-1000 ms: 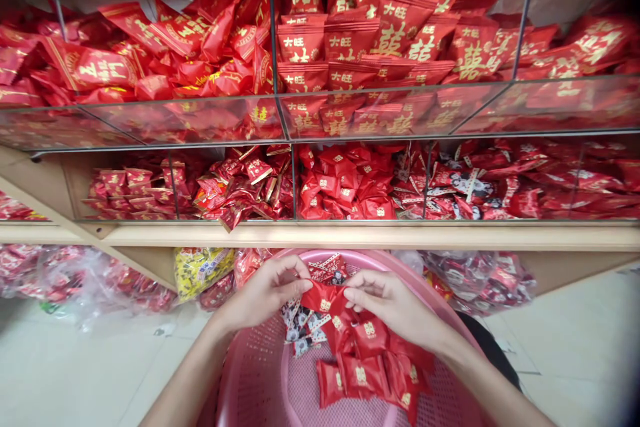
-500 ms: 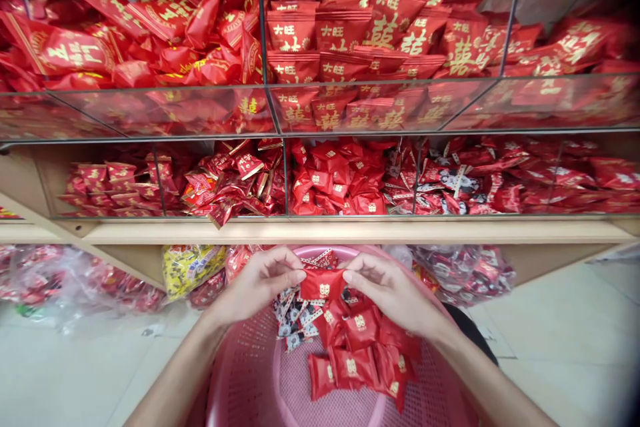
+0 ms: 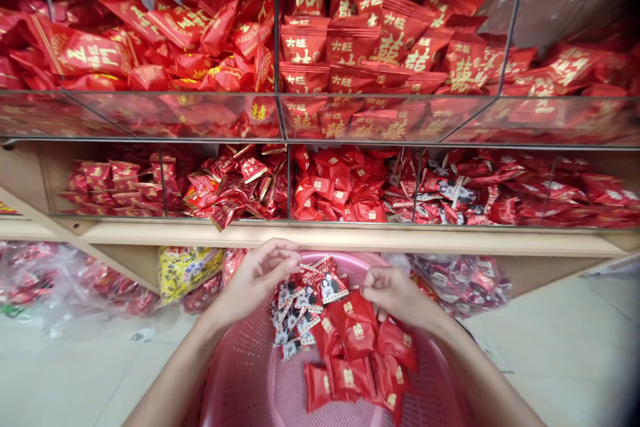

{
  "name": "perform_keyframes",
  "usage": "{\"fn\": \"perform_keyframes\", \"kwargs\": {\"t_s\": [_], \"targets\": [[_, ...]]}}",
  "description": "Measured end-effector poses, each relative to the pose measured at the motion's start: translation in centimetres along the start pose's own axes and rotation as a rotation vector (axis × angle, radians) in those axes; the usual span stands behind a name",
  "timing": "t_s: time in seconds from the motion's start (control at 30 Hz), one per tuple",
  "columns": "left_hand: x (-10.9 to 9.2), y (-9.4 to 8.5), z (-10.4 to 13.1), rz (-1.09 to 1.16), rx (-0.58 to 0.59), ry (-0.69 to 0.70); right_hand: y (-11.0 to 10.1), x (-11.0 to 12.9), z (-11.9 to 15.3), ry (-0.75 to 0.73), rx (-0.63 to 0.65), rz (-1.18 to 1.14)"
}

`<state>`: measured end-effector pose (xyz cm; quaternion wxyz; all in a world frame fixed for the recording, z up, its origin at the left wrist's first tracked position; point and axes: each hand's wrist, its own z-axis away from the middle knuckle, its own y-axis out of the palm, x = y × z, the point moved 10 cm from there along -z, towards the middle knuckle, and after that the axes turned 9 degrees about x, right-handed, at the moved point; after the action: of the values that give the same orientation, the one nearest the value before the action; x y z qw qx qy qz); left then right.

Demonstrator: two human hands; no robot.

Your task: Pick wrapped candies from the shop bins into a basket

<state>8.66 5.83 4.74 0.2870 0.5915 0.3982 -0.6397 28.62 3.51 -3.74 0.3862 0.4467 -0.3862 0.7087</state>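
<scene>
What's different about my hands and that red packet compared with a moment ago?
Your left hand has let go of the red packet and is open. The packet has moved right and toward you, onto the other red packets; your right hand is at its edge, its grip unclear. The pink basket and the stocked shelves look unchanged.

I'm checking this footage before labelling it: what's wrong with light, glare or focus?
Head view: a dark, blurred band shades the right edge, deepest at top right; a hazy sheen lies over the clear shelf panel; the floor tiles look soft; the gold marks on the red packets in the pink basket stay distinct.
</scene>
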Motion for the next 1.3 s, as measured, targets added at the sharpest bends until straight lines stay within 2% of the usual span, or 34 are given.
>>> {"fn": "perform_keyframes", "kwargs": {"t_s": [0.13, 0.3, 0.37, 0.47, 0.57, 0.67, 0.73, 0.8, 0.9, 0.97, 1.03, 1.1, 1.2, 1.3], "targets": [[0.1, -0.6, 0.0, 0.000, -0.042, -0.025, -0.4, 0.8, 0.3, 0.031, -0.077, 0.259], [0.0, -1.0, 0.1, -0.003, -0.062, -0.032, -1.1, 2.3, 0.7, -0.014, -0.191, 0.544], [0.2, -1.1, 0.2, -0.003, -0.069, -0.037, -1.5, 3.6, 0.9, -0.063, -0.239, 0.652], [0.4, -1.5, 0.2, -0.005, -0.094, -0.033, -2.4, 7.2, 1.0, -0.164, -0.283, 0.704], [0.3, -1.8, 0.2, -0.021, -0.107, -0.007, -3.0, 12.5, 0.2, -0.331, -0.286, 0.639], [0.3, -1.6, 0.2, -0.012, -0.094, 0.003, -3.4, 17.3, -1.6, -0.481, -0.335, 0.716], [0.5, -1.6, 0.3, -0.005, -0.091, -0.002, -3.4, 18.7, -3.5, -0.500, -0.361, 0.813], [0.4, -2.0, 0.3, -0.055, -0.115, 0.018, -3.2, 19.0, -5.2, -0.493, -0.357, 0.861], [0.3, -3.8, 0.6, -0.346, -0.227, 0.032, -2.9, 18.5, -6.7, -0.482, -0.356, 0.866], [0.9, -5.1, 0.9, -0.614, -0.303, -0.056, -2.7, 18.1, -7.0, -0.476, -0.365, 0.864], [1.9, -6.1, 1.1, -0.818, -0.331, -0.188, -2.7, 17.8, -6.9, -0.474, -0.387, 0.855], [3.3, -6.5, 1.3, -0.917, -0.303, -0.321, -3.0, 17.7, -6.6, -0.478, -0.420, 0.833], [5.5, -6.4, 1.7, -0.950, -0.214, -0.503, -4.0, 17.5, -6.0, -0.496, -0.474, 0.762], [7.1, -6.0, 1.9, -0.961, -0.130, -0.591, -5.4, 17.2, -4.9, -0.524, -0.506, 0.639]]}}
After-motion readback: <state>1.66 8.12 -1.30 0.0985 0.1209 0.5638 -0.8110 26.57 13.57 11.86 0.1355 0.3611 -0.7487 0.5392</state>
